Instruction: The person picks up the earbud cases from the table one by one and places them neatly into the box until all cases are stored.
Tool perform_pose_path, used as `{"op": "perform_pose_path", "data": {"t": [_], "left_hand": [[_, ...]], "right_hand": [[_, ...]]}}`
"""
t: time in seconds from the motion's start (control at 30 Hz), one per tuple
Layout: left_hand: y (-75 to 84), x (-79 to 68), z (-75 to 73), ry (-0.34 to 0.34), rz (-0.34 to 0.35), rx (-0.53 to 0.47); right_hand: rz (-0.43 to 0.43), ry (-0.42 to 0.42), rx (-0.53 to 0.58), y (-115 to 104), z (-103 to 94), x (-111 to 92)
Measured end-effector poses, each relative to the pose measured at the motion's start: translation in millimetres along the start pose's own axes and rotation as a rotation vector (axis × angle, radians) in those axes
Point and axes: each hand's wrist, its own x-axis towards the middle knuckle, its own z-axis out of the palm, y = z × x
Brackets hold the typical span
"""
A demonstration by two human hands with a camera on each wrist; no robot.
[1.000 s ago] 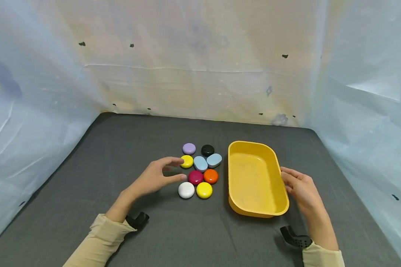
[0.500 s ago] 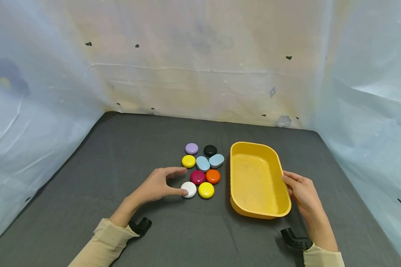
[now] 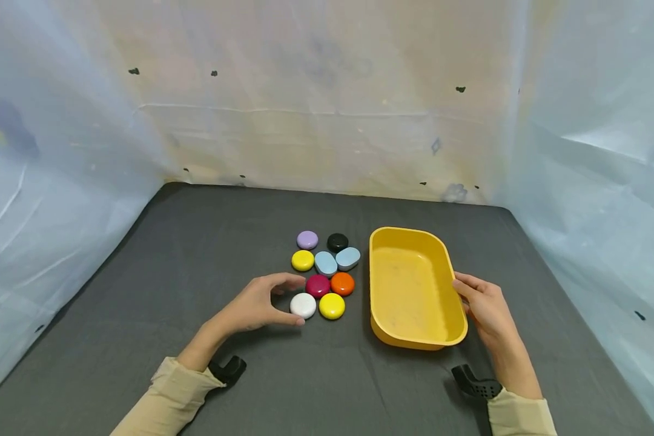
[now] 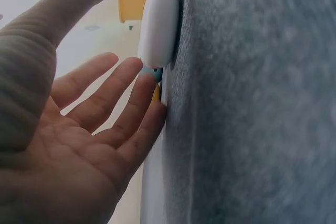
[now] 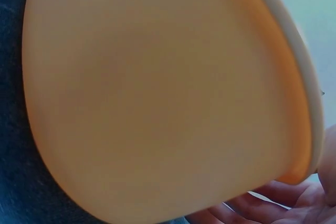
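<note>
Straddling the white disc (image 3: 303,305) with my left hand (image 3: 255,304) parted wide, gripping nothing, I should pinch opposite edges evenly.

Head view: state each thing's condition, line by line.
Tray: open side up
White disc: flat
Crimson disc: flat
Orange disc: flat
Purple disc: flat
Black disc: flat
Near yellow disc: flat
Far yellow disc: flat
Left blue piece: lying
Right blue piece: lying
Left hand: fingers and thumb parted around white disc
Right hand: holding tray's rim
</note>
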Motion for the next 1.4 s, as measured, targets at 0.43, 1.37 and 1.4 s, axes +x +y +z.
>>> {"op": "perform_pose_path", "data": {"t": [0.43, 1.37, 1.4], "left_hand": [[0.6, 0.9, 2.5, -0.039, -0.023, -0.020], [0.2, 7.2, 6.5, -0.041, -0.082, 0.070], [0.1, 7.1, 6.6, -0.039, -0.083, 0.071]], "right_hand": [[0.002, 0.006, -0.023, -1.1, 1.3, -0.4], [-0.014, -0.023, -0.034, 1.2, 0.7, 0.1], [-0.015, -0.023, -0.035, 1.1, 0.8, 0.3]]}}
